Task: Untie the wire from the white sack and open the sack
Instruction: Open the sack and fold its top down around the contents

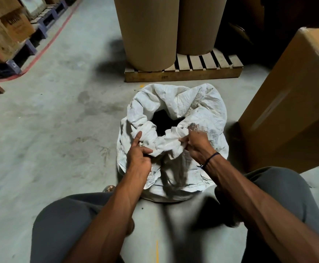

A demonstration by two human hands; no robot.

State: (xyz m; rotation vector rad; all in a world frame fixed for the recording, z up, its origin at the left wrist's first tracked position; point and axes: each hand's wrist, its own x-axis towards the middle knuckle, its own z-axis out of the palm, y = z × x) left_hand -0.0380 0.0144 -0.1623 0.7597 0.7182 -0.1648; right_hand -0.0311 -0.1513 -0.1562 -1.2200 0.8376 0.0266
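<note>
L hand (138,156) reaches fwd from bent arm, index out straight, thumb and other fingers in a closed grip on near rim of sack (202,105). Sack stands upright on floor (60,120) btwn knees, mouth open, facing up. R hand (196,142) pinches rim fold, grip closed.

Grey concrete floor (60,120), brown paper rolls (147,31) on wooden pallet (183,74), stacked cartons (7,33).

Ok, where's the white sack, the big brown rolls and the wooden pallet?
white sack (208,103): head view, far side of its folded-down rim.
big brown rolls (147,33): head view, side of the left roll.
wooden pallet (183,74): head view, its front edge board.
</note>
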